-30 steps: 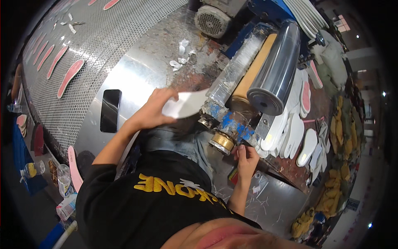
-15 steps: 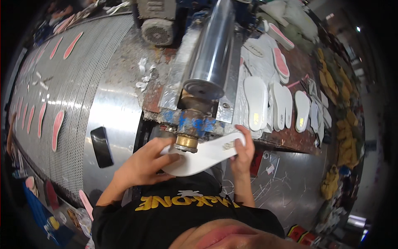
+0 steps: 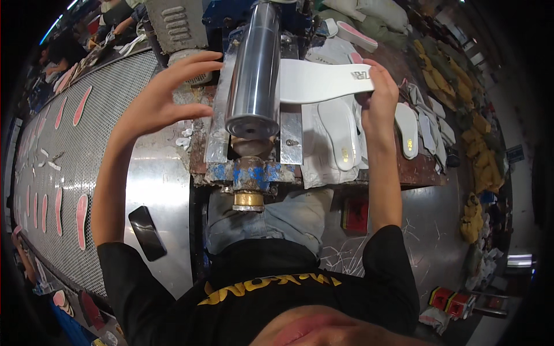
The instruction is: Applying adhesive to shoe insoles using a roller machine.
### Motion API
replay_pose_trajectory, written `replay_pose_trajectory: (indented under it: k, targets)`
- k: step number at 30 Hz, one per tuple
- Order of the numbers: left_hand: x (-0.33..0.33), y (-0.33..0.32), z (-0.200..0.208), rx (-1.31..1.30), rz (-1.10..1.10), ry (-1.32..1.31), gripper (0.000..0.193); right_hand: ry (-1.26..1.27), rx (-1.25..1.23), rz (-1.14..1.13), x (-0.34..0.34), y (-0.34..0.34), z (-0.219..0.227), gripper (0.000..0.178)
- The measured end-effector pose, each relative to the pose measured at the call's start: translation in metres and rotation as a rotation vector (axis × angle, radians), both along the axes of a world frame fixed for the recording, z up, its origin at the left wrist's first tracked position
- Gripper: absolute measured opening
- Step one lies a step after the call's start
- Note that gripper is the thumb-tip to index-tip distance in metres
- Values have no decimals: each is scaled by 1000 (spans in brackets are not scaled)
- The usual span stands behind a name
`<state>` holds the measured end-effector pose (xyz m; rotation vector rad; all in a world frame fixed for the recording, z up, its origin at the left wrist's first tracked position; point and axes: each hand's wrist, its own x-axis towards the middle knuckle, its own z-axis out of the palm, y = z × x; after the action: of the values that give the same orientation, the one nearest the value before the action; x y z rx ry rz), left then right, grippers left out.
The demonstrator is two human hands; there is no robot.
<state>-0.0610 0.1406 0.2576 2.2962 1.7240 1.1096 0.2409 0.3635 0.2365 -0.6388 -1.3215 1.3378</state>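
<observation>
- Make the shiny roller [image 3: 254,75] the middle of a clock.
- The white sole [image 3: 323,82] is at 3 o'clock, one end up against the roller; I can't tell if it is pinched there.
- The right hand [image 3: 381,101], past it at 3 o'clock, grips the other end.
- The left hand [image 3: 151,101], at 9 o'clock, is spread wide and holds nothing.
- If the roller turns and the right hand hangs on too long, it could get squashed.
- The left hand is near the roller too, so a slip could hurt it.
- A tilted grip could twist the sole crooked.
</observation>
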Motion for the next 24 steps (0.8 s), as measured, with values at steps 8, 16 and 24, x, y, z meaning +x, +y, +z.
replay_pose_trajectory:
  k: [8,16,24]
  targets:
    - [-31,23,12,-180,-110,187,89,-174,-65,327,-21,-79,5,33]
    - [-80,-21,24,-418,1,278,98,-281,59,547,-31,-74,10,34]
    - [-91,-173,-113,-518,150,-1168,63,-226,-83,449,18,-63,-58,29]
